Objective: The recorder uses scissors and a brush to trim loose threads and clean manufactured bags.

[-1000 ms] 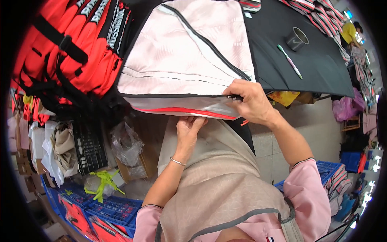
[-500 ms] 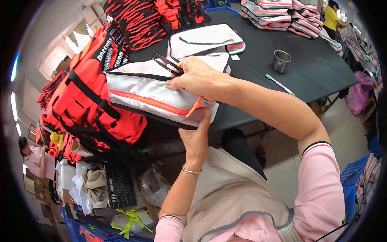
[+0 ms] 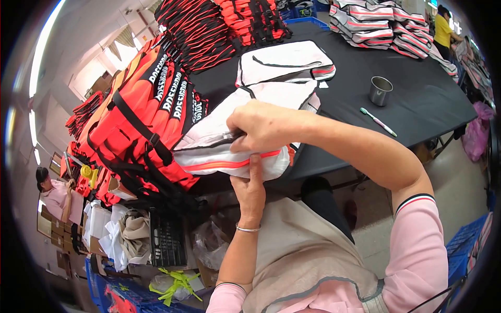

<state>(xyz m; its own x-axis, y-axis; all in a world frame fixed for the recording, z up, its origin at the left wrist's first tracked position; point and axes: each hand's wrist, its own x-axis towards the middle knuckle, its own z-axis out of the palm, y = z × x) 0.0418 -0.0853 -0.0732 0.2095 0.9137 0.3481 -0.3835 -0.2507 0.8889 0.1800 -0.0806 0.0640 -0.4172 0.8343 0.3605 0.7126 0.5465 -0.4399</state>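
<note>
In front of me is a white bag (image 3: 271, 166) with black trim and an orange-red zip, tilted over the table's near edge. My left hand (image 3: 249, 194) grips its lower side, thumb up along the zip and the other fingers hidden underneath. My right hand (image 3: 261, 126) is closed over the upper side, pinching at the black-trimmed edge. A short dark strip (image 3: 249, 93) shows just behind my right hand; I cannot tell if it belongs to the scissors seen earlier. Beyond lies another white bag (image 3: 287, 60), flat on the table.
The black table (image 3: 360, 125) holds a metal cup (image 3: 381, 91), a toothbrush (image 3: 378, 121) and piled white bags (image 3: 365, 26). Red bags (image 3: 130, 122) crowd the left. A black crate (image 3: 168, 237) stands below. Other people are at far left and far right.
My right hand has turned and come down onto the bag's edge; its black scissors no longer show clearly. The bag has tipped, and its orange zip pull has swung out to the right. The view has shifted.
</note>
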